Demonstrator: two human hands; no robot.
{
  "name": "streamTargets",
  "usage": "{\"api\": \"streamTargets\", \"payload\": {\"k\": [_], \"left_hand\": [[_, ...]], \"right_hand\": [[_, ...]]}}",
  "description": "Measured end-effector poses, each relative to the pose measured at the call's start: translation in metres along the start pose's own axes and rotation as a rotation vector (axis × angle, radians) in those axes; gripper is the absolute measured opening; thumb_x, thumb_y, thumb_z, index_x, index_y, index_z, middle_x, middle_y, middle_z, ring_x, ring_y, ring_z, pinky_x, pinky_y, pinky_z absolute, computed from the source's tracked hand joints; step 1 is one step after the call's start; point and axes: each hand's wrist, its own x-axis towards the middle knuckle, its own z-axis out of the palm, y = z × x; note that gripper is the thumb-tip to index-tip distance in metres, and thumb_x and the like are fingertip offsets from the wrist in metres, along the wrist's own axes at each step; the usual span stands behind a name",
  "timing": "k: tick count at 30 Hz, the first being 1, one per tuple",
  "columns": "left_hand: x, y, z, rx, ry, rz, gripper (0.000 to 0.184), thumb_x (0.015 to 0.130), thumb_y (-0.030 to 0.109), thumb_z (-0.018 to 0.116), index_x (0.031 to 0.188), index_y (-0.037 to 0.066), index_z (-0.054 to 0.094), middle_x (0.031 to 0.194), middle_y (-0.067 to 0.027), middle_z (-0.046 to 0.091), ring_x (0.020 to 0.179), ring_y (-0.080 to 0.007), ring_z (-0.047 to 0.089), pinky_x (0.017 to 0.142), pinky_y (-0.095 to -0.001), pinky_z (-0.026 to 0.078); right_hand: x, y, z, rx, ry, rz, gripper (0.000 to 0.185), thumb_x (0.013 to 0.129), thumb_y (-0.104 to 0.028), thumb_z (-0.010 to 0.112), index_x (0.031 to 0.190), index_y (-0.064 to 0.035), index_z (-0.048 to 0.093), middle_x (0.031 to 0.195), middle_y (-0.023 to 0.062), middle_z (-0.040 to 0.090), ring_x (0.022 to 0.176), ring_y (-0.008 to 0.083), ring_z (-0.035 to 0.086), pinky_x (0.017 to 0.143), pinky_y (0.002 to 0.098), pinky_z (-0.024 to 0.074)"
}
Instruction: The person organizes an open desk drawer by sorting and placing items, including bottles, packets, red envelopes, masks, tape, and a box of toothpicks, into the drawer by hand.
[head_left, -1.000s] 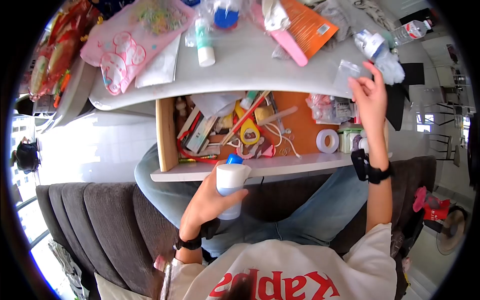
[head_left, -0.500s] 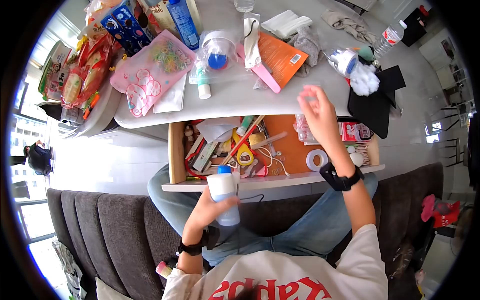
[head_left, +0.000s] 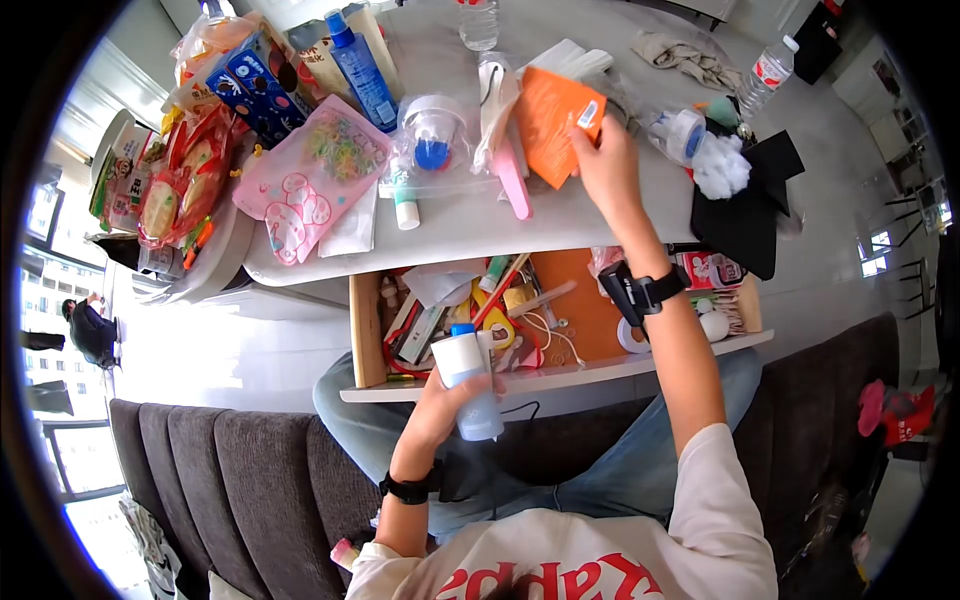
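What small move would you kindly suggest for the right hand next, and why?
Perhaps lift the orange packet: the right hand appears to pinch its barcode end, while the left hand is occupied with a white-capped bottle.

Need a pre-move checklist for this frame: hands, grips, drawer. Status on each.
1. Left hand secure on white-capped bottle: looks ok, fingers wrapped around it.
2. White cap on bottle: ok.
3. Right hand on orange packet: ok, at its right edge.
4. Orange packet fully off the table: cannot tell.
5. One hand free: not ok, both occupied.
6. Drawer shut: not ok, open with loose items inside.
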Motion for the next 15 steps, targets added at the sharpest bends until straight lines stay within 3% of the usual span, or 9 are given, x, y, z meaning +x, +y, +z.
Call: {"api": "streamTargets", "payload": {"k": [2,3,6,7,10,13,14,15], "left_hand": [[-0.005,0.003,-0.001,-0.005,0.005,0.001,0.044,0.079,0.019,0.062,0.115,-0.002,0.048,0.085,-0.0092,0.061,0.077,-0.0173,0.060,0.070,-0.0307,0.050],[-0.006,0.003,-0.002,-0.005,0.017,-0.002,0.044,0.078,0.020,0.063,0.115,-0.001,0.048,0.085,-0.0092,0.061,0.077,-0.0173,0.060,0.070,-0.0308,0.049],[-0.007,0.004,0.000,-0.019,0.024,0.007,0.047,0.077,0.022,0.064,0.115,-0.001,0.048,0.086,-0.0092,0.061,0.078,-0.0177,0.060,0.070,-0.0308,0.049],[-0.007,0.004,0.002,-0.033,0.013,0.014,0.049,0.077,0.022,0.064,0.116,-0.002,0.047,0.086,-0.0094,0.061,0.078,-0.0179,0.060,0.071,-0.0308,0.049],[-0.008,0.004,0.007,-0.086,-0.044,0.056,0.058,0.076,0.026,0.065,0.122,-0.002,0.044,0.088,-0.0105,0.060,0.077,-0.0181,0.059,0.069,-0.0306,0.049],[-0.010,0.009,0.019,-0.205,-0.124,0.145,0.070,0.072,0.034,0.065,0.128,-0.001,0.039,0.090,-0.0129,0.059,0.075,-0.0176,0.056,0.066,-0.0297,0.047],[-0.009,0.011,0.023,-0.254,-0.154,0.178,0.075,0.071,0.037,0.065,0.129,-0.001,0.038,0.091,-0.0138,0.059,0.074,-0.0174,0.055,0.065,-0.0292,0.047],[-0.008,0.015,0.029,-0.301,-0.160,0.205,0.078,0.069,0.037,0.065,0.131,0.002,0.035,0.108,-0.0174,0.052,0.068,-0.0160,0.051,0.061,-0.0285,0.044]], "right_hand": [[0.001,-0.015,-0.013,-0.076,0.052,-0.123,0.017,0.084,-0.011,0.057,0.084,0.0058,0.051,0.066,0.0203,0.060,0.050,0.0288,0.061,0.046,0.0350,0.0467],[0.001,-0.023,-0.020,-0.128,0.041,-0.072,0.017,0.084,-0.010,0.056,0.087,0.0056,0.050,0.069,0.0216,0.061,0.057,0.0308,0.063,0.047,0.0360,0.0471],[-0.003,-0.030,-0.036,-0.236,0.141,-0.276,0.018,0.085,-0.010,0.056,0.090,0.0058,0.050,0.069,0.0228,0.060,0.063,0.0309,0.064,0.049,0.0348,0.0482],[-0.008,-0.031,-0.043,-0.246,0.122,-0.233,0.017,0.086,-0.011,0.056,0.091,0.0042,0.050,0.072,0.0191,0.063,0.063,0.0244,0.065,0.052,0.0328,0.0489],[-0.035,-0.040,-0.057,0.168,0.178,-0.086,0.017,0.087,-0.013,0.056,0.092,0.0031,0.052,0.079,0.0131,0.064,0.063,0.0140,0.063,0.052,0.0287,0.0480],[-0.082,-0.056,-0.073,0.371,0.082,0.023,0.019,0.088,-0.013,0.057,0.098,0.0027,0.053,0.088,0.0040,0.062,0.069,0.0039,0.053,0.055,0.0182,0.0418],[-0.105,-0.062,-0.076,0.399,0.005,0.147,0.020,0.088,-0.013,0.058,0.101,0.0014,0.054,0.089,0.0014,0.060,0.070,0.0032,0.050,0.059,0.0184,0.0410],[-0.129,-0.058,-0.075,0.459,-0.058,0.228,0.022,0.088,-0.012,0.058,0.105,0.0012,0.053,0.093,0.0015,0.060,0.079,0.0041,0.053,0.066,0.0208,0.0442]]}}
